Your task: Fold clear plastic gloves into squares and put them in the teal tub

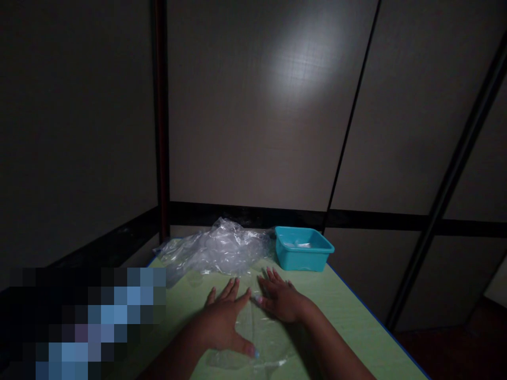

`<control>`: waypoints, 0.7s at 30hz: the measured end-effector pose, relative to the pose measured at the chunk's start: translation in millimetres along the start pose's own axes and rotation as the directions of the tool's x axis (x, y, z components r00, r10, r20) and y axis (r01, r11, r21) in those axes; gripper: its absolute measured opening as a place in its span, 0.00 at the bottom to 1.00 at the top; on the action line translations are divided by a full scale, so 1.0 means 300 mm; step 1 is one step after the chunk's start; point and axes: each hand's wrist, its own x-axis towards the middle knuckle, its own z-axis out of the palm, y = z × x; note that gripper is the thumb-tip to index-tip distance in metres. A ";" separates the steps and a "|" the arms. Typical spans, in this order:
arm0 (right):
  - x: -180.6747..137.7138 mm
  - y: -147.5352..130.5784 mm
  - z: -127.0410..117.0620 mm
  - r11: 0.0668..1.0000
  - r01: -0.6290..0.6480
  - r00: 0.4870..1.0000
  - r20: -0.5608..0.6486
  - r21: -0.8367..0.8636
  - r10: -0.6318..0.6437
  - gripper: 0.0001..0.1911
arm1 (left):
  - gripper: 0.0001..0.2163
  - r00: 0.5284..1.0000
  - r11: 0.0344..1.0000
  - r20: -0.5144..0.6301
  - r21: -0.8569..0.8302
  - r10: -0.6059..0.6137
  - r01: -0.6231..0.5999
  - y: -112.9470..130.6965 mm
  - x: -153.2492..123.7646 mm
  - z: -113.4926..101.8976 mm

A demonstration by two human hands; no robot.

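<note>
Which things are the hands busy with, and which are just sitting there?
Busy with: left hand and right hand, both flat on the clear plastic sheet.
Just sitting: crumpled plastic pile and teal tub, both beyond the hands on the green table.

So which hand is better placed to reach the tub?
Probably the right. The right hand lies flat on the sheet nearest the tub, fingers pointing its way; the left hand sits further left, nearer the plastic pile.
</note>
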 end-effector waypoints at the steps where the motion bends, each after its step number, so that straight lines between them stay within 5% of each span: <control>1: -0.004 -0.003 -0.002 1.000 0.020 0.999 0.025 -0.009 -0.020 0.41 | 0.54 1.000 1.000 0.011 0.006 0.003 -0.003 -0.003 -0.005 -0.005; 3: -0.007 -0.008 -0.004 0.999 0.040 0.999 0.035 -0.023 -0.039 0.44 | 0.54 1.000 1.000 -0.021 0.019 -0.004 0.004 -0.007 -0.012 -0.011; 9: 0.002 -0.018 0.007 0.998 0.039 0.999 0.001 -0.051 -0.039 0.31 | 0.36 0.975 0.999 -0.221 -0.036 -0.020 0.013 -0.005 -0.007 -0.017; 17: 0.020 -0.020 0.042 0.997 0.009 1.000 0.027 -0.083 -0.007 0.38 | 0.38 0.973 0.974 -0.135 -0.104 0.187 -0.201 0.050 -0.009 -0.005; 21: 0.023 -0.030 0.054 0.992 0.084 0.996 0.045 -0.091 -0.080 0.39 | 0.42 0.975 0.972 -0.134 -0.129 0.178 -0.195 0.077 -0.004 0.001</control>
